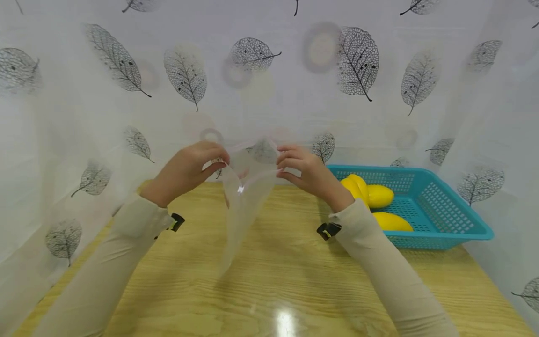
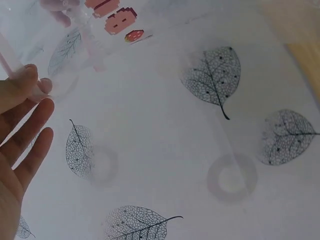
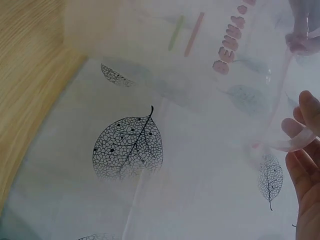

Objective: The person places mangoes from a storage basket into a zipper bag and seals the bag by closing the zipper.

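Note:
A clear plastic bag [image 1: 248, 196] with a pinkish rim hangs upright between both hands over the table, its mouth spread apart. My left hand [image 1: 191, 166] pinches the rim on the left side between thumb and fingers. On the opposite side, my right hand [image 1: 305, 173] pinches the rim the same way. Pink printed figures [image 2: 120, 21] show on the bag in the left wrist view. Pink lettering [image 3: 231, 42] and green and pink stripes appear on it in the right wrist view. Through the clear film I see no contents.
At the right of the wooden table [image 1: 177, 281] stands a teal plastic basket [image 1: 452, 208] holding several yellow items [image 1: 391, 222], partly hidden by my right forearm. A white curtain [image 1: 286, 93] with a dark leaf print hangs behind and along both sides of the table.

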The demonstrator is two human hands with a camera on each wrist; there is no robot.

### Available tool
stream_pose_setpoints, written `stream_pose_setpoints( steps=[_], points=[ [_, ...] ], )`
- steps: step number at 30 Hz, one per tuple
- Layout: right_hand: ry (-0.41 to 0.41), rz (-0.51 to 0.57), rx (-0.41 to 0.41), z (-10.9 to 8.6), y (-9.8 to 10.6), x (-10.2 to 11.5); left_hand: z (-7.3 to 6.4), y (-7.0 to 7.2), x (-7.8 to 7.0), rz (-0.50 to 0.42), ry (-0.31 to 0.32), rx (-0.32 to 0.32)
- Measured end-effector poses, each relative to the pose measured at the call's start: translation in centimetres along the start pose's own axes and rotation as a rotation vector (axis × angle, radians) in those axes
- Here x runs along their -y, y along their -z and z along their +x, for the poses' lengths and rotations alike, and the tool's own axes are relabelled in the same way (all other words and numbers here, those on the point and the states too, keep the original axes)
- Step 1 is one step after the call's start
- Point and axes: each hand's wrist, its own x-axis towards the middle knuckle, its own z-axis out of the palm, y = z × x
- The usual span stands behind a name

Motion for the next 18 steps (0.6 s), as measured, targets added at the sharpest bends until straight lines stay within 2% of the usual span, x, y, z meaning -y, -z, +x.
stream_pose_setpoints(
  steps=[4, 9, 13, 18],
  points=[
    [-0.008, 0.022, 0.03, -0.7, -0.2, -0.2, 0.0, -0.1, 0.0, 0.039, -0.035, 0.001],
    [0.006, 0.023, 0.034, -0.9, -0.1, -0.3, -0.1, -0.2, 0.0, 0.0, -0.039, 0.004],
    [0.014, -0.002, 0.03, -0.9, -0.1, -0.2, 0.0, -0.2, -0.1, -0.04, 0.05, 0.032],
    [0.031, -0.01, 0.033, -0.5, 0.3, 0.2, 1.0, 0.2, -0.5, -0.032, 0.245, 0.102]
  ],
)
